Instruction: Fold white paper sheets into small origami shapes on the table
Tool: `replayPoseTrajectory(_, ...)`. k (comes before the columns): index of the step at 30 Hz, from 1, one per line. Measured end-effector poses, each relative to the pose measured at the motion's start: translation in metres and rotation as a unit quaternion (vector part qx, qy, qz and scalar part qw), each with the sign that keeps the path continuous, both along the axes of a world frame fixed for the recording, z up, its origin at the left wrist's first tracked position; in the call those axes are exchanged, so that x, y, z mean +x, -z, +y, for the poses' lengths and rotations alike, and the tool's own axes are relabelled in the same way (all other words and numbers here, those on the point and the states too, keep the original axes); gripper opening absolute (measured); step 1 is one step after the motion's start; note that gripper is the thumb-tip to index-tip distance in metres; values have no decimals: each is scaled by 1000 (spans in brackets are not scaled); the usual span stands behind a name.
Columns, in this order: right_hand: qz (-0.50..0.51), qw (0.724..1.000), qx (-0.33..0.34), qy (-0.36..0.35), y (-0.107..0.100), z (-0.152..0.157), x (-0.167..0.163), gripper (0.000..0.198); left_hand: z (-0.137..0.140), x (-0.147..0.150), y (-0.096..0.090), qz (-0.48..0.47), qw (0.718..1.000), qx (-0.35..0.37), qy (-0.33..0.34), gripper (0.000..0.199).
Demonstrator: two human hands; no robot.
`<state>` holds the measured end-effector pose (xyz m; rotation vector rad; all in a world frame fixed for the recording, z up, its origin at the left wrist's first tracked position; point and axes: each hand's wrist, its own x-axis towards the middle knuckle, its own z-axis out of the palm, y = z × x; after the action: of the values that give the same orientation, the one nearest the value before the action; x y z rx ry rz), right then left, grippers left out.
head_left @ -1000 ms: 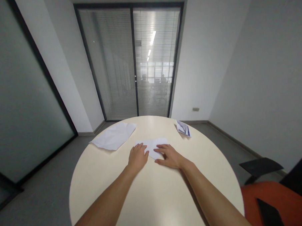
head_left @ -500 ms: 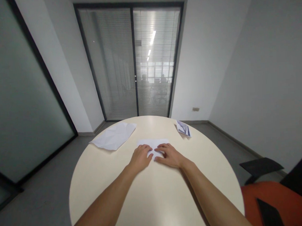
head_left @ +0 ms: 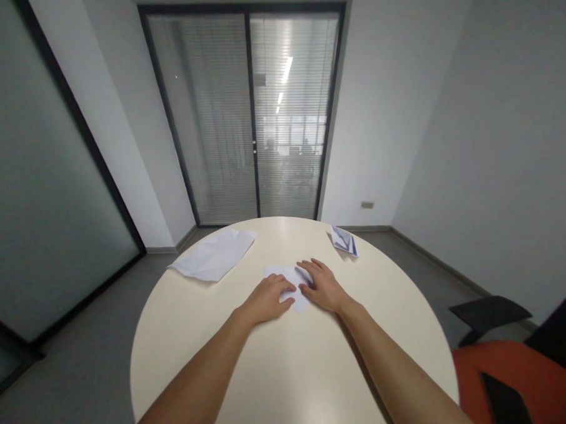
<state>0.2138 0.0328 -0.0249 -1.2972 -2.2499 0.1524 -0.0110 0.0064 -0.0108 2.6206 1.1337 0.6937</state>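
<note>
A folded white sheet of paper (head_left: 300,302) lies on the round table between my hands, with a point toward me. My left hand (head_left: 268,298) rests over its left part, fingers stretched to the right and thumb apart from them. On the right side, my right hand (head_left: 324,286) lies on the paper's edge with its fingers spread forward and its thumb near the middle. Both hands are open, and their fingers and palms hide much of the sheet.
A larger creased white sheet (head_left: 214,255) lies at the table's far left. Toward the far right edge stands a folded printed paper (head_left: 344,241). The cream round table (head_left: 281,374) has an orange chair (head_left: 525,376) at its right. Glass doors (head_left: 253,113) are behind.
The folded paper has turned, so a corner now points toward me. My left hand has shifted slightly nearer, while my right hand's fingers have swung forward and spread.
</note>
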Motion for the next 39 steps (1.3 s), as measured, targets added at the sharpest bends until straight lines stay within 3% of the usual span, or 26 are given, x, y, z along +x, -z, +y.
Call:
replayPoseTrajectory(2, -10, 999, -20, 31, 2, -1, 0, 68, 0, 0, 0, -7, 1000, -3, 11, 26)
replayPoseTrajectory(5, -17, 998, -39, 48, 4, 0, 1, 66, 0, 1, 2, -16, 999, -7, 28, 28)
replayPoseTrajectory(19, -1, 999, 35, 15, -3, 5, 2, 45, 1, 2, 2, -2, 1000, 6, 24, 26)
replayPoseTrajectory(25, 28, 998, 48, -3, -8, 1, 1, 36, 1, 1, 6, 9, 998, 67, -7, 47)
replayPoseTrajectory(39, 43, 998, 44, -7, -10, -1, -1, 19, -1, 0, 6, 41, 996, 71, -30, 35)
